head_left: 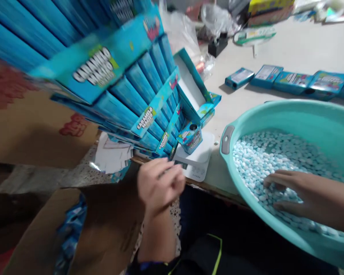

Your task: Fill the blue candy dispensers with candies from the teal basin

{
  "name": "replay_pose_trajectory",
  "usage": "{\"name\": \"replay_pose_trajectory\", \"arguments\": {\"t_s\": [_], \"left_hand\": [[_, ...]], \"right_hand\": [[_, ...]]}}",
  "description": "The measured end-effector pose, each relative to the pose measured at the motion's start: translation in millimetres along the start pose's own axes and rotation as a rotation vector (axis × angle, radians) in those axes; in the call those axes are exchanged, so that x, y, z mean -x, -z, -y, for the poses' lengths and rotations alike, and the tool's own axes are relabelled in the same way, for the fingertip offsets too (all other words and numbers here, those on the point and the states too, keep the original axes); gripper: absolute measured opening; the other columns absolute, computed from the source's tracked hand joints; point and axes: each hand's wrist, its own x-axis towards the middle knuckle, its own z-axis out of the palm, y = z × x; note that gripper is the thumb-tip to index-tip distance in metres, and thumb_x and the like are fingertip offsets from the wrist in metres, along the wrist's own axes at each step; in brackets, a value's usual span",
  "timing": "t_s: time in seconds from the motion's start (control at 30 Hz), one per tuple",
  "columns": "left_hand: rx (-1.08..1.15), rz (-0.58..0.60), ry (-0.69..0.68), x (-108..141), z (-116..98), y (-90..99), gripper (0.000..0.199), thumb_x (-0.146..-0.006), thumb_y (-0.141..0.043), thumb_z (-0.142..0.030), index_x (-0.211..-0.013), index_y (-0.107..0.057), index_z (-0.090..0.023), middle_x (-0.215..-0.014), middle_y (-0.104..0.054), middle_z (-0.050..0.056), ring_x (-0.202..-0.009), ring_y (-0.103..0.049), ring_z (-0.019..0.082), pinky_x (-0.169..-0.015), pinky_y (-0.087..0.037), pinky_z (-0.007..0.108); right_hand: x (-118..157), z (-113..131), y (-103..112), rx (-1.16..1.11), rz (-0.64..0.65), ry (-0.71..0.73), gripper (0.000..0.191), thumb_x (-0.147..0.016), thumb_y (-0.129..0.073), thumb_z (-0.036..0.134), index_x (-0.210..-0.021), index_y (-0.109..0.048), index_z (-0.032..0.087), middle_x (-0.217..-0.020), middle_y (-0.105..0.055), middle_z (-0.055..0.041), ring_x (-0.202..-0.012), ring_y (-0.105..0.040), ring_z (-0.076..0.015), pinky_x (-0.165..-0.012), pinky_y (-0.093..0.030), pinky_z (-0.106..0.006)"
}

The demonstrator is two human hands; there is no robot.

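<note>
My right hand (298, 191) reaches into a turquoise basin (304, 107). Its fingers are curved and spread, and the fingertips touch the pale blue and white candies (275, 156). Near the table edge, my left hand (160, 183) hangs in front of a white kitchen scale (197, 168); its fingers are curled in, slightly blurred, and nothing shows in them. On the scale stands a small blue candy box (191, 138) with a dark round hole in its top. The scale's display is partly hidden by my left hand.
Stacked blue display trays (94, 72) full of boxes rise at the left, beside an open display carton (192, 84). Several small blue boxes (295, 80) lie in a row behind the basin. Below at left is a cardboard box (109, 229). Clear plastic bags (180, 34) lie behind.
</note>
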Motion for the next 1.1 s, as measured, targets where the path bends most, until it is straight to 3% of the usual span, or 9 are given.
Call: {"name": "replay_pose_trajectory", "arguments": {"t_s": [0.13, 0.27, 0.37, 0.47, 0.57, 0.67, 0.77, 0.9, 1.1], "left_hand": [[-0.126, 0.077, 0.06, -48, -21, -52.3, 0.047, -0.093, -0.066, -0.037, -0.134, -0.058, -0.016, -0.126, -0.068, 0.019, -0.12, -0.064, 0.032, -0.101, -0.053, 0.048], [-0.21, 0.324, 0.327, -65, -22, -70.9, 0.049, -0.092, -0.067, -0.05, -0.126, -0.062, -0.014, -0.107, -0.074, 0.018, -0.093, -0.073, 0.031, -0.075, -0.058, 0.04], [-0.091, 0.248, 0.159, -67, -24, -39.9, 0.038, -0.088, -0.073, -0.05, -0.112, -0.068, -0.021, -0.097, -0.074, 0.011, -0.085, -0.073, 0.028, -0.069, -0.057, 0.037], [0.016, 0.066, -0.083, -96, -38, 32.2, 0.036, -0.09, -0.072, -0.048, -0.114, -0.066, -0.022, -0.103, -0.071, 0.008, -0.089, -0.071, 0.024, -0.075, -0.057, 0.035], [-0.059, -0.018, -0.262, -168, -48, 110.5, 0.041, -0.089, -0.072, -0.051, -0.115, -0.066, -0.02, -0.104, -0.068, 0.008, -0.096, -0.067, 0.023, -0.084, -0.054, 0.034], [-0.199, 0.128, -0.358, -252, -33, 150.4, 0.047, -0.082, -0.075, -0.058, -0.11, -0.069, -0.021, -0.105, -0.068, 0.007, -0.101, -0.065, 0.025, -0.088, -0.049, 0.034], [-0.291, 0.225, -0.4, -307, 3, 143.7, 0.049, -0.081, -0.075, -0.059, -0.109, -0.067, -0.019, -0.108, -0.069, 0.009, -0.105, -0.063, 0.025, -0.093, -0.048, 0.034], [-0.491, 0.199, -0.415, -322, 44, 116.8, 0.067, -0.084, -0.067, -0.069, -0.115, -0.063, -0.01, -0.114, -0.068, 0.015, -0.109, -0.06, 0.026, -0.101, -0.047, 0.038], [-0.411, 0.055, -0.349, -325, 74, 105.0, 0.11, -0.069, -0.031, -0.1, -0.109, -0.066, -0.004, -0.105, -0.066, 0.005, -0.109, -0.06, 0.018, -0.108, -0.042, 0.045]], "right_hand": [[-4, -1, -7, -0.011, -0.06, 0.076, 0.029, -0.079, -0.064, 0.032, -0.107, -0.07, 0.027, -0.116, -0.071, -0.0149, -0.106, -0.068, -0.0364, -0.094, -0.053, -0.047], [-6, -4, -12, -0.01, -0.162, 0.182, 0.022, -0.074, -0.067, 0.027, -0.096, -0.065, 0.028, -0.1, -0.073, -0.0092, -0.092, -0.069, -0.0307, -0.084, -0.053, -0.042], [-3, -1, -12, -0.019, -0.214, 0.21, 0.02, -0.074, -0.064, 0.023, -0.094, -0.065, 0.025, -0.099, -0.072, -0.0069, -0.091, -0.069, -0.0266, -0.082, -0.051, -0.036], [-1, 4, -12, -0.021, -0.231, 0.216, 0.027, -0.072, -0.065, 0.021, -0.098, -0.067, 0.023, -0.1, -0.072, -0.0066, -0.092, -0.069, -0.0267, -0.082, -0.049, -0.035], [-3, 6, -12, 0.012, -0.2, 0.171, 0.03, -0.072, -0.065, 0.019, -0.102, -0.069, 0.022, -0.105, -0.072, -0.0083, -0.097, -0.068, -0.028, -0.084, -0.048, -0.036], [-6, 5, -12, 0.028, -0.182, 0.185, 0.032, -0.074, -0.066, 0.018, -0.106, -0.07, 0.02, -0.11, -0.072, -0.01, -0.103, -0.067, -0.0288, -0.091, -0.047, -0.038], [-4, 8, -10, 0.038, -0.166, 0.194, 0.036, -0.075, -0.067, 0.018, -0.11, -0.071, 0.019, -0.113, -0.072, -0.0111, -0.105, -0.067, -0.0308, -0.093, -0.049, -0.041], [13, 18, 6, 0.127, -0.153, 0.162, 0.037, -0.08, -0.069, 0.021, -0.117, -0.073, 0.019, -0.119, -0.071, -0.014, -0.109, -0.068, -0.0342, -0.094, -0.052, -0.043], [22, -17, 100, 0.291, -0.489, 0.052, 0.032, -0.093, -0.062, 0.037, -0.117, -0.074, 0.019, -0.109, -0.075, -0.0145, -0.098, -0.071, -0.0324, -0.083, -0.055, -0.04]]}}
